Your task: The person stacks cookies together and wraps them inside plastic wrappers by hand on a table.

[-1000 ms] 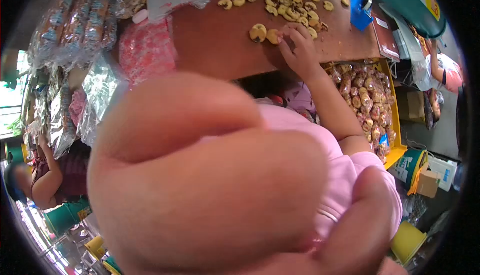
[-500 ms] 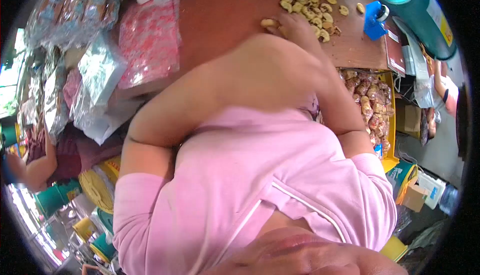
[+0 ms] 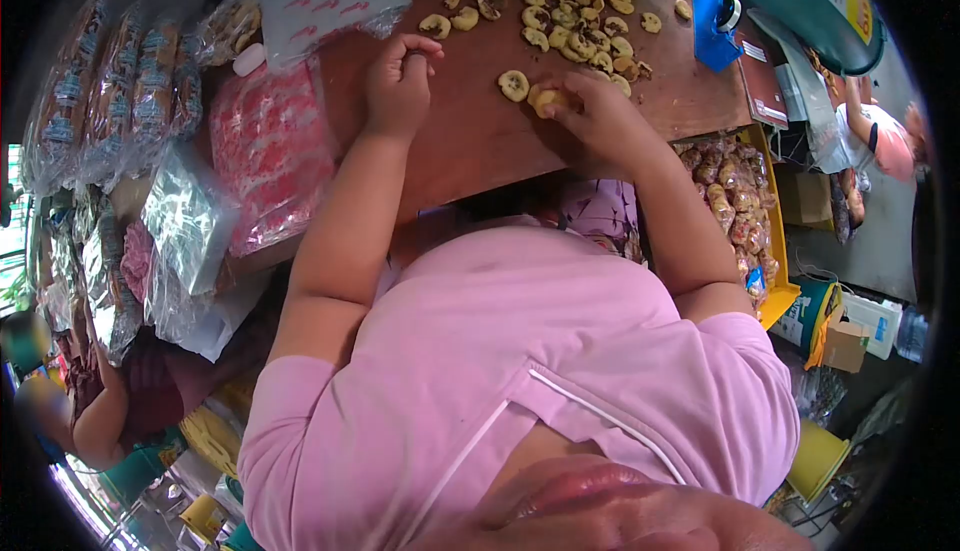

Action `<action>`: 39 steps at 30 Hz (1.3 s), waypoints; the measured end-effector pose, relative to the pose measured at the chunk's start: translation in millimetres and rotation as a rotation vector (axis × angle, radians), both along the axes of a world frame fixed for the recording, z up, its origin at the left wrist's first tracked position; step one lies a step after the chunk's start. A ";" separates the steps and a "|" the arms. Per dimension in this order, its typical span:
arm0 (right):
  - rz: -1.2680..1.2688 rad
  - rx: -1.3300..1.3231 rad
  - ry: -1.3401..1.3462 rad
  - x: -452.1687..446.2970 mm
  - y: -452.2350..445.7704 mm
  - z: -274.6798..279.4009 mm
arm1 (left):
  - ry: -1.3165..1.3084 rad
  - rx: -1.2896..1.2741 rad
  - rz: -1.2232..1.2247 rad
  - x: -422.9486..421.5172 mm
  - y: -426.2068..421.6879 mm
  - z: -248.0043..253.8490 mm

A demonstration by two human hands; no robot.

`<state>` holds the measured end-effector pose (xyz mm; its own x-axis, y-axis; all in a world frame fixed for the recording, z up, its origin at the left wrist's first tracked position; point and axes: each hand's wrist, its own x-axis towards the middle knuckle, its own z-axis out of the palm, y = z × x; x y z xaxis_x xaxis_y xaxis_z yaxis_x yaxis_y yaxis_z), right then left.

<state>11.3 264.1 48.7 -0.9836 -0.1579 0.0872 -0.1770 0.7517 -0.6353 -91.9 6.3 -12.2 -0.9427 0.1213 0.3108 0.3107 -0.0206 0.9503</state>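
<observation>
On the brown table, my right hand (image 3: 600, 116) pinches a small yellow-brown pastry (image 3: 548, 101) between thumb and fingers. Just left of it lies a round pastry (image 3: 513, 86) with a dark centre. Farther back spreads a loose pile of pastries (image 3: 570, 31), curled pieces with dark filling. My left hand (image 3: 400, 81) is raised over the table's left part, its fingers curled in; I see nothing in them. It is nearest to a stack of pink-printed plastic bags (image 3: 270, 156).
Clear printed bags (image 3: 330, 1) and packed rolls (image 3: 110, 81) are at left. A blue tape dispenser (image 3: 715, 31) and green container (image 3: 800, 1) stand back right. A yellow crate (image 3: 775, 251) of wrapped pastries is beside my right arm. Other people are at both sides.
My left hand, crossed over to the right and blurred before, has drawn back to the left with fingers curled. My right hand, partly hidden earlier, now shows holding a pastry.
</observation>
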 end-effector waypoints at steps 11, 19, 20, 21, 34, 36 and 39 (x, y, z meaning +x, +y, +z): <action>0.060 0.025 -0.178 -4.1 -6.4 4.3 | -0.021 -0.005 0.009 3.1 -5.5 5.7; 0.090 0.004 0.378 -31.0 -70.5 -3.8 | -0.800 0.587 -0.574 15.9 23.6 1.1; 0.066 0.027 0.386 -32.0 -71.1 -4.7 | -0.809 0.556 -0.546 15.8 19.5 -1.0; 0.008 0.040 0.363 -33.2 -69.8 -3.4 | -0.817 0.523 -0.517 14.7 15.0 1.6; 0.073 -0.099 0.160 -28.0 -65.2 -2.0 | -0.816 0.780 -0.156 6.7 15.0 4.5; 0.103 -0.041 0.260 -31.8 -80.2 -5.2 | -0.810 0.763 -0.201 13.0 15.0 9.6; 0.151 0.032 0.422 -39.3 -90.7 -0.7 | -0.845 0.769 -0.365 11.8 12.7 -5.3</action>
